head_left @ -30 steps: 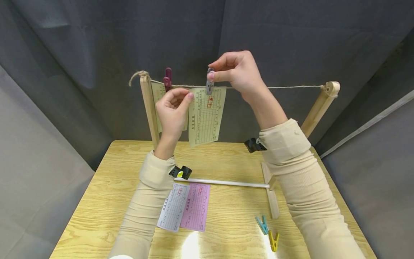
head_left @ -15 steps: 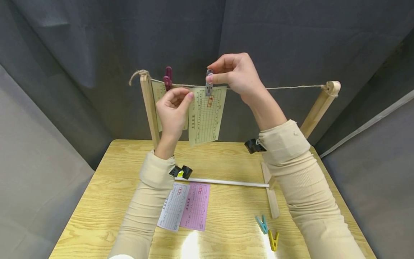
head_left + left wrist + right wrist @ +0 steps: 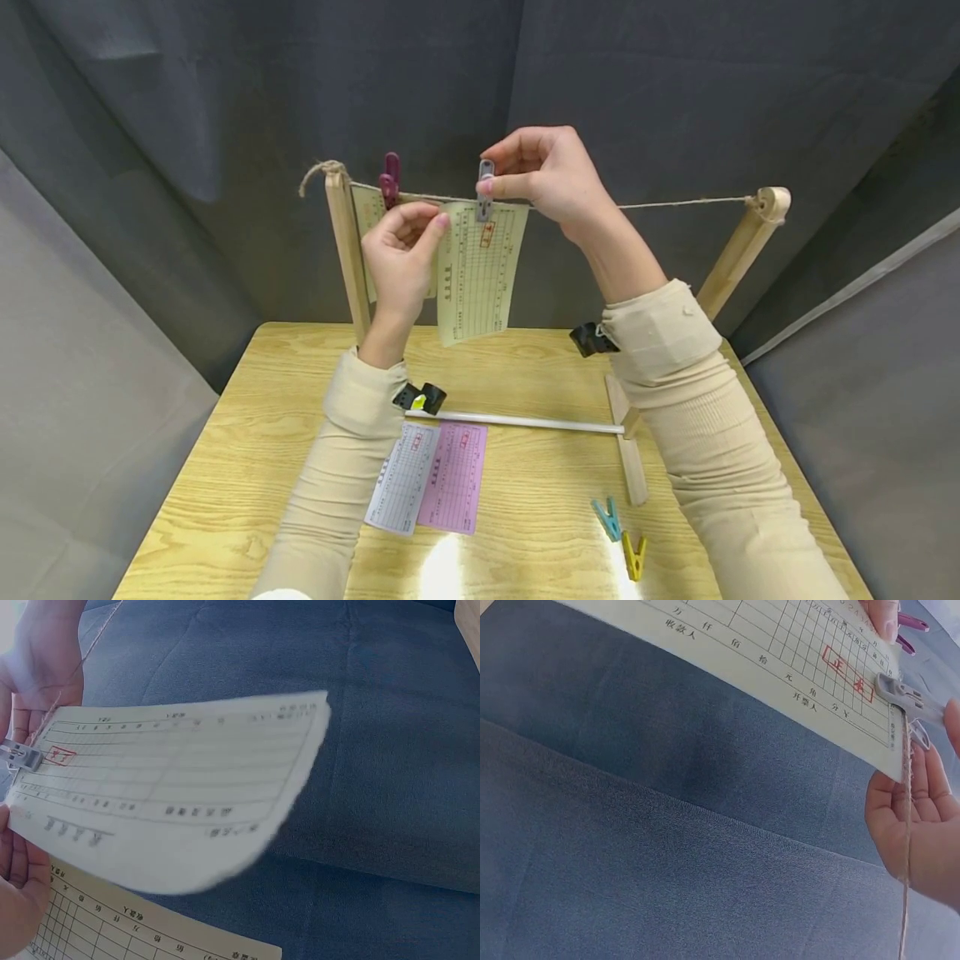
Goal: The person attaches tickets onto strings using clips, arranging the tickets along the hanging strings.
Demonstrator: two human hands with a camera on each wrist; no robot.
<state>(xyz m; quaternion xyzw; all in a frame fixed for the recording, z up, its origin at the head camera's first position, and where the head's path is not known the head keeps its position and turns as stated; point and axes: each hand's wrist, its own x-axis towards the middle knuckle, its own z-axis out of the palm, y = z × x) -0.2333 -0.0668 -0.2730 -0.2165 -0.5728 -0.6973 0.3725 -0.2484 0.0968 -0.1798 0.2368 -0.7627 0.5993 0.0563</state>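
Pinching a gray clip (image 3: 484,210) is the right grip (image 3: 557,173); the left grip (image 3: 399,258) holds the yellow slip (image 3: 478,283) (top corner).

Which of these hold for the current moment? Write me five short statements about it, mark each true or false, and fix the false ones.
1. The right hand pinches a gray clothespin. True.
2. In the head view, a purple clothespin sits on the string, left of the gray one. True.
3. The left hand is pinching the purple clothespin. False: its fingers pinch the upper left corner of the pale yellow slip under the gray clothespin.
4. Two slips lie on the floor. False: the pink slip and the white slip lie on the table.
5. A blue clothespin lies beside a yellow clothespin. True.
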